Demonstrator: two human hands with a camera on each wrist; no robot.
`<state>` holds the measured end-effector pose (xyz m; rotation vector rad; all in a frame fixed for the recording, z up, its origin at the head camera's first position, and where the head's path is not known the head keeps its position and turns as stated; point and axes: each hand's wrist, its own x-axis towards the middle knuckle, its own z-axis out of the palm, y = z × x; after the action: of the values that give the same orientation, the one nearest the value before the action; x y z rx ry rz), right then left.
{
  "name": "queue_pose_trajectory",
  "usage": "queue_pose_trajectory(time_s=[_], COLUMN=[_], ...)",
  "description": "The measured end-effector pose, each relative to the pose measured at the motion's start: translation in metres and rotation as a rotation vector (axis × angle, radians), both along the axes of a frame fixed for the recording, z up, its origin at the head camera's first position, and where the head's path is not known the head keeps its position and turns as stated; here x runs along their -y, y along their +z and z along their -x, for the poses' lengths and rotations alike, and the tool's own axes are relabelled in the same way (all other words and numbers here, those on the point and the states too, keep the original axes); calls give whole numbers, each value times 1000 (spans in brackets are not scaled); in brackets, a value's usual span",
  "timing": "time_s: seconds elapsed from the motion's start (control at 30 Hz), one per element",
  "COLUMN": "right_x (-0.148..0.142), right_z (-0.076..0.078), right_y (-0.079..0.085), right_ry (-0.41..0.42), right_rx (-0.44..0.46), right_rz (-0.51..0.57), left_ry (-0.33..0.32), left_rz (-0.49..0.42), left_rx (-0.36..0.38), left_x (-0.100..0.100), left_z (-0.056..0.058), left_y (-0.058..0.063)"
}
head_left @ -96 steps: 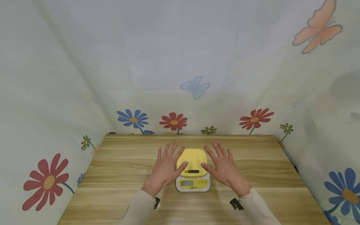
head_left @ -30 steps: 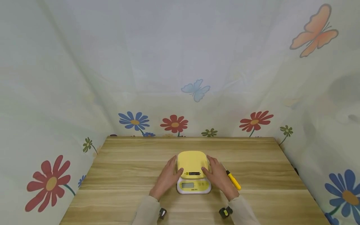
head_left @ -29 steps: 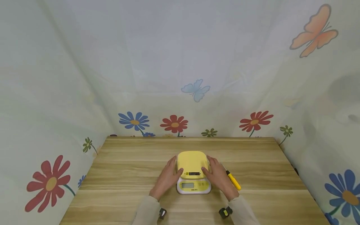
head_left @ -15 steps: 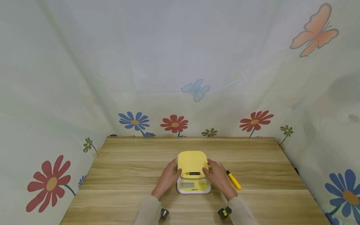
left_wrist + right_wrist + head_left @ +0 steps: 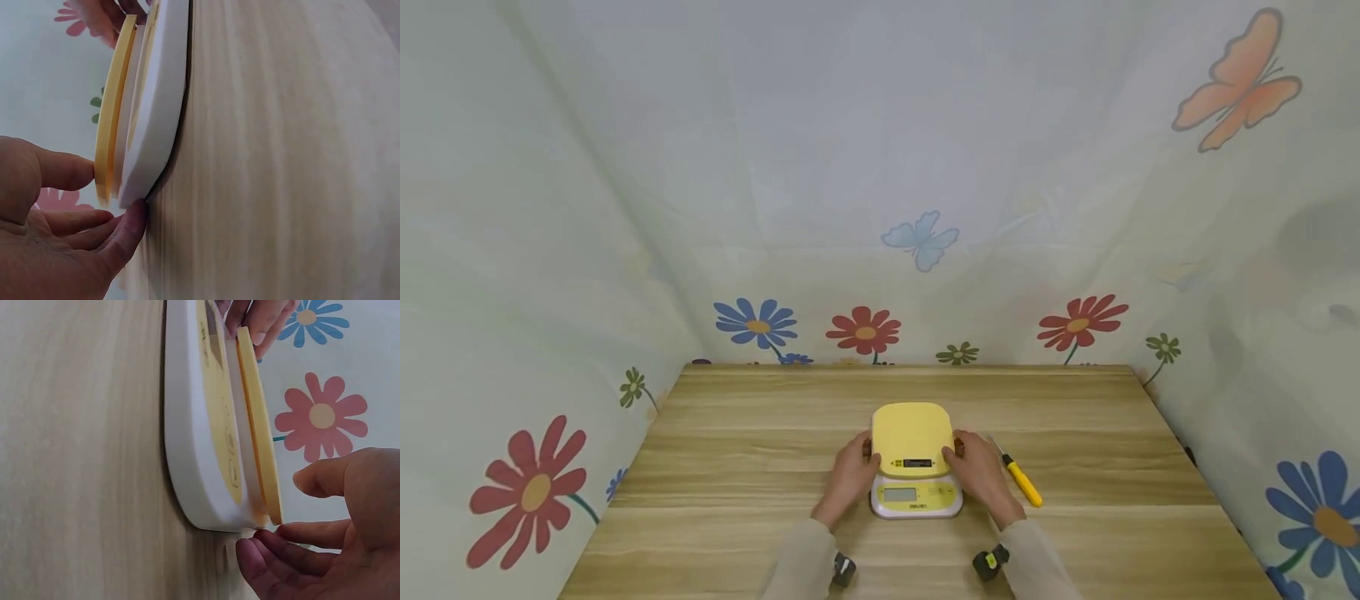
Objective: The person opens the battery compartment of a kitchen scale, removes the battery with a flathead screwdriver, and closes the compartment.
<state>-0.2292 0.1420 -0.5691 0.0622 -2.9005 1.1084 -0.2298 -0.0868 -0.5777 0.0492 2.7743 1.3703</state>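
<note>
At lower centre, the left hand [image 5: 851,471] pinches the digital kitchen scale [image 5: 914,448]; the right hand [image 5: 981,469] touches its edge, grip unclear.

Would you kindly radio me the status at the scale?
Left hand, right hand curled at sides of kitchen scale. Scale on table. Yellow screwdriver beside right hand, seemingly not in the way.

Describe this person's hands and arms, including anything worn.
The left hand and right hand are ungloved. Pale beige cloth sleeves run down almost to them. At the left cuff sits a small, black, boxy device with a whitish mark; at the right, a black device with a yellow-green patch.
</note>
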Motion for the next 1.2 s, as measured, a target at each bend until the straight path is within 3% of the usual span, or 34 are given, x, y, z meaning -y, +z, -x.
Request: queue_pose_trajectory(time_s=[0.63, 1.07, 1.2], right_x=[6, 8, 8], right_z=[3, 1, 1], right_y=[-4, -1, 1], right_ry=[-68, -177, -176], right_rx=[48, 100, 92], right_rz=[-10, 125, 184], left_ry=[29, 16, 46], left_rz=[-35, -144, -169], left_rx=[-20, -22, -13], left_x=[-1, 2, 1], left_z=[0, 0, 0], left_y=[-2, -3, -2])
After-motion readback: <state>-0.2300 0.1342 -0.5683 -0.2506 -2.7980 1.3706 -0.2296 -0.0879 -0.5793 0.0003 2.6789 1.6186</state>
